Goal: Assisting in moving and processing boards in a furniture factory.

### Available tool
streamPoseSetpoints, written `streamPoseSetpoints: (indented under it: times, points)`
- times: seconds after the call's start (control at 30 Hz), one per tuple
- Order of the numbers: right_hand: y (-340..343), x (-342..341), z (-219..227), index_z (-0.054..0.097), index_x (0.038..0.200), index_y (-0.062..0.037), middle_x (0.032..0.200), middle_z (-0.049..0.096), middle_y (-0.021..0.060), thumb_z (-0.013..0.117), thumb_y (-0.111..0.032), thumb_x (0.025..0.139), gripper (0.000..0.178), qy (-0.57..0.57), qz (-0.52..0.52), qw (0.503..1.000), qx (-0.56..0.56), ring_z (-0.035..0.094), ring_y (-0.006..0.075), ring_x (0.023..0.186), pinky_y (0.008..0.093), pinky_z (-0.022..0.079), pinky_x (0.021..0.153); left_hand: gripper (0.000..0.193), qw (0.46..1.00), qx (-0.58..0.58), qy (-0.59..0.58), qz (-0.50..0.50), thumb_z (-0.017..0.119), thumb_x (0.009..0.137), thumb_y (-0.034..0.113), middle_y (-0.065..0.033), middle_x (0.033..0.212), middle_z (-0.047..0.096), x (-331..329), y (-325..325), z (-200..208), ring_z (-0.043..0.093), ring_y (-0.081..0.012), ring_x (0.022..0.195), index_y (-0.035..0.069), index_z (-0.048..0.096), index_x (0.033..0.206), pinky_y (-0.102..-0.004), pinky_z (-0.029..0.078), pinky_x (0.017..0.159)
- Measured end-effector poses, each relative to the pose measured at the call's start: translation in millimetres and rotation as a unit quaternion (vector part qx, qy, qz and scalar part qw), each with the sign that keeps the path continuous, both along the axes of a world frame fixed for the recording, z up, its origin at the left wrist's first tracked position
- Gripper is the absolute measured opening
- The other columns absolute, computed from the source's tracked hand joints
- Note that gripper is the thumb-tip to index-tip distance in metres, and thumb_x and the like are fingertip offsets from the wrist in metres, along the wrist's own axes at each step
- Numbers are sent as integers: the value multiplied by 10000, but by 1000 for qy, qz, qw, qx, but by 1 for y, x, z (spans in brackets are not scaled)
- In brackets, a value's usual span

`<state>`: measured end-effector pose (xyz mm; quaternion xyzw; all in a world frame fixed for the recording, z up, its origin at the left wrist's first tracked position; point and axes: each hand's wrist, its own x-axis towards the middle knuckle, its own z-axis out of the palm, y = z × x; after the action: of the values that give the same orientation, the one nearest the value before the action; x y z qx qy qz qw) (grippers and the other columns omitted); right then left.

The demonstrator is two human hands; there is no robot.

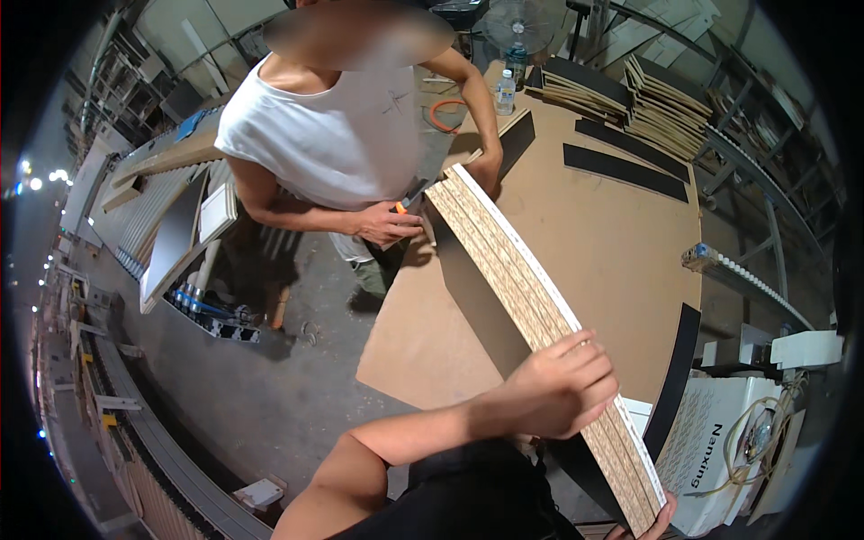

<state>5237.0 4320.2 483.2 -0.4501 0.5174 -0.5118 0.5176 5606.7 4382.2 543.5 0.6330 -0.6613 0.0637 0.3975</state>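
Dark lettering (706, 457) is marking the white box (697, 490) at right; over the brown table (621, 261), a long speckled particleboard stack (516, 274) is running far left to near right, left grip (565, 382) and right grip (666, 518) pinching it

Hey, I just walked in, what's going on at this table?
The camera wearer's left hand grips a stack of narrow particleboard panels; their right hand, partly out of frame, is at its near end. A co-worker at the far end holds an orange-and-dark hand tool, its exact type unclear. On the brown worktable lie loose black strips, with more panels piled at the far right corner.
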Motion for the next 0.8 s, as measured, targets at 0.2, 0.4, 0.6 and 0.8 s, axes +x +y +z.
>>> streamPoseSetpoints:
  times: [0.2, 0.4, 0.6, 0.8]
  points:
    - [4, -25, -21, 548, 1258, 69, 1295, 569, 241, 508, -286, 981, 451, 23, -43, 998, -39, 538, 373, 1225, 528, 430, 1050, 278, 997, -14, 51, -53, 684, 792, 197, -103, 1009, 628, 13, 1, -7, 615, -247, 1029, 17, 648, 1000, -428, 469, 1020]
    - [1, -50, -21, 625, 1203, 67, 1323, 560, 280, 532, -234, 975, 388, 126, 8, 986, -112, 533, 426, 1219, 541, 452, 1027, 303, 996, -34, 67, -48, 685, 778, 173, -121, 996, 623, 4, 6, -10, 625, -266, 998, -7, 644, 1018, -435, 476, 1003]
    - [14, -68, -16, 675, 1193, 44, 1224, 644, 278, 611, -286, 967, 405, 297, -66, 935, -184, 587, 418, 1169, 531, 458, 1027, 268, 993, -42, 89, -68, 675, 780, 154, -103, 998, 621, -1, 10, -9, 624, -259, 997, 1, 647, 998, -427, 483, 978]
    - [1, 33, 30, 600, 1104, 115, 1100, 680, 243, 479, -206, 965, 370, 42, 68, 995, -66, 652, 339, 1098, 416, 475, 1000, 150, 996, -45, 60, -47, 677, 701, 63, -132, 940, 646, 2, -6, -15, 628, -322, 970, 61, 621, 840, -421, 506, 820]
